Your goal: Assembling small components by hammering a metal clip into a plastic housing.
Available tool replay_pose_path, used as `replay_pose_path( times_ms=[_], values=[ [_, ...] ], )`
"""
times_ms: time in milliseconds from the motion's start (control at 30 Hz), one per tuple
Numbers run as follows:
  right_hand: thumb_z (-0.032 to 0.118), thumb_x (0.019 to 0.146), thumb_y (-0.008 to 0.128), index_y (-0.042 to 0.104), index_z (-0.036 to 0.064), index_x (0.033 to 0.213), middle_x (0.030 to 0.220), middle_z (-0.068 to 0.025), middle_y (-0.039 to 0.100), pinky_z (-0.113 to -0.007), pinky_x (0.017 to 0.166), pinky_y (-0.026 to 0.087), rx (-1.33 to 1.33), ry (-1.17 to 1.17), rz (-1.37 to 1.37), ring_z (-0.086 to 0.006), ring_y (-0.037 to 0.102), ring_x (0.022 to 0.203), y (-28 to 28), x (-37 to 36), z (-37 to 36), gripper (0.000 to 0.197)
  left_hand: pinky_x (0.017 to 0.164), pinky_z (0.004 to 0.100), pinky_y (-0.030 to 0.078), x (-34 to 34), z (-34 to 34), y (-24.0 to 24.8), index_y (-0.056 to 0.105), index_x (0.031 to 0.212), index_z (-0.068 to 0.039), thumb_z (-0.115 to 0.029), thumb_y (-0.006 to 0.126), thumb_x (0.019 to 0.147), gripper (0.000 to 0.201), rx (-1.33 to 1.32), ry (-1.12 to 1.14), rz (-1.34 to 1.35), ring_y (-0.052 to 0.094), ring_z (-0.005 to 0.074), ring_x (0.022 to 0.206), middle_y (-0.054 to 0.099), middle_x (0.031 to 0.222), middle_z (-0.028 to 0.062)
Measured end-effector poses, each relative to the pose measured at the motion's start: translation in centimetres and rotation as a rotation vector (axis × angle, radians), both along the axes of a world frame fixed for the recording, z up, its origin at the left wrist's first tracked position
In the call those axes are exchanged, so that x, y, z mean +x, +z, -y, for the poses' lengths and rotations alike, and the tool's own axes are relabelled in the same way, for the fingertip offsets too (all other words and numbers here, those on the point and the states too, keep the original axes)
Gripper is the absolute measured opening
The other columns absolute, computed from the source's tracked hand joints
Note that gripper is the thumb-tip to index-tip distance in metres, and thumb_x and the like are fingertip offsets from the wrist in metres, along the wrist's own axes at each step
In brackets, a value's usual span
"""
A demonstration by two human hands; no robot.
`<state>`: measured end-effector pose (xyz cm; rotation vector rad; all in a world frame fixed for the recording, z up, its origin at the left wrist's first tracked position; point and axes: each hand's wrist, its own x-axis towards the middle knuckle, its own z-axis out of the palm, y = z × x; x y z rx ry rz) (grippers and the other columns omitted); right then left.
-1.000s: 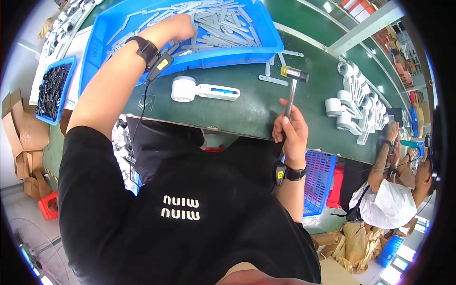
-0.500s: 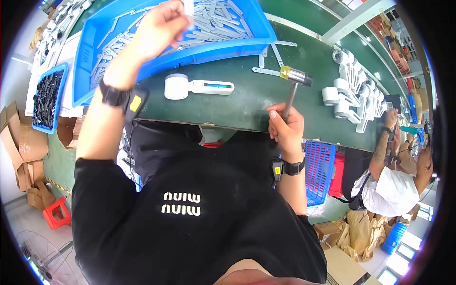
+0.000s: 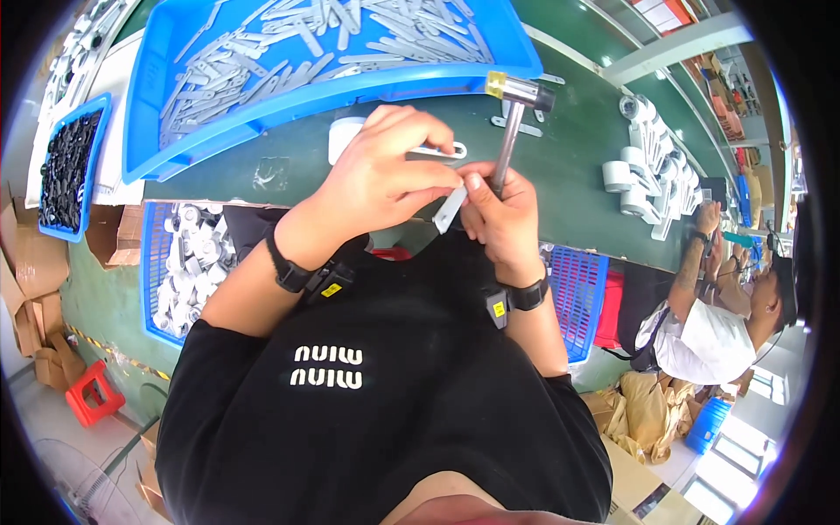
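Note:
My left hand (image 3: 389,171) is closed in a pinch on a light grey plastic strip (image 3: 448,212), held tilted above the table's near edge. My right hand (image 3: 506,214) wraps the shaft of a small mallet (image 3: 516,92). Its head, with one yellow face and one black face, points up. Right thumb and fingertips meet the strip's upper end, close to the left fingertips. Behind my left hand lies a white part with a round head (image 3: 345,138) and a slotted handle (image 3: 458,150); its middle is hidden. Several loose grey strips (image 3: 518,128) lie beyond the right hand.
A blue bin (image 3: 262,124) full of grey strips stands at the back. White assembled parts (image 3: 643,175) are grouped on the right of the green table (image 3: 582,192). Left is a blue tray (image 3: 105,140) of black pieces. A person (image 3: 709,332) works at the far right.
My left hand has come down from over the bin to my right hand, now with a grey strip in its fingers. The right hand, with the mallet, has shifted slightly left.

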<state>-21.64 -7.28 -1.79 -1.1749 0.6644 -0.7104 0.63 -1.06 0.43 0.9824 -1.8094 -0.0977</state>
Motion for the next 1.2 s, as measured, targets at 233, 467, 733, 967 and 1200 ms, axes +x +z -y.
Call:
replay_pose_path(
  times_ms=[233,467,733,967,1200],
  values=[
    [0.013,0.108,0.072,0.069,-0.0008,0.11,0.08,-0.005,0.07,-0.025,0.043,0.039,-0.071,-0.243,-0.074,-0.0062,0.049,0.047,0.2,1.1,1.0,0.014,0.093,0.0447,0.056,3.8,-0.1,-0.6,0.076,0.115,-0.009,-0.019,0.091,0.073,0.045,0.136,0.195,0.243,0.069,0.0341,0.109,0.071,0.116,0.01],
    [0.014,0.103,0.078,0.073,0.0029,0.104,0.078,0.0012,0.071,-0.023,0.049,0.038,-0.2,-0.293,-0.436,-0.0025,0.051,0.054,1.4,2.8,1.8,0.012,0.078,0.0443,0.058,2.9,-0.7,-3.0,0.075,0.114,-0.006,-0.024,0.09,0.083,0.038,0.27,0.259,0.159,0.071,0.0328,0.089,0.075,0.096,0.0095],
    [0.013,0.103,0.078,0.075,0.0017,0.103,0.078,0.0038,0.069,-0.024,0.063,0.044,-0.34,-0.252,-0.548,-0.0034,0.056,0.069,1.5,2.3,1.8,0.012,0.087,0.0432,0.056,2.5,-0.8,-3.6,0.078,0.108,-0.008,-0.025,0.092,0.082,0.034,0.201,0.339,0.073,0.072,0.0298,0.091,0.079,0.096,0.005],
    [0.015,0.103,0.078,0.075,0.0019,0.103,0.07,0.0048,0.058,-0.027,0.06,0.04,-0.533,-0.217,-0.652,-0.0047,0.049,0.066,1.5,1.8,2.2,0.014,0.09,0.0423,0.054,1.8,-0.7,-4.7,0.079,0.09,-0.007,-0.025,0.091,0.082,0.023,0.097,0.314,0.064,0.074,0.0259,0.094,0.079,0.092,0.0032],
    [0.016,0.103,0.077,0.08,0.0052,0.118,0.066,0.0011,0.051,-0.03,0.059,0.04,-0.653,-0.166,-0.718,-0.0066,0.046,0.065,1.3,1.8,1.9,0.019,0.088,0.0412,0.052,1.6,-1.0,-4.5,0.079,0.089,-0.009,-0.027,0.088,0.083,0.021,0.114,0.335,0.123,0.07,0.0235,0.093,0.076,0.091,0.0015]
  ],
)
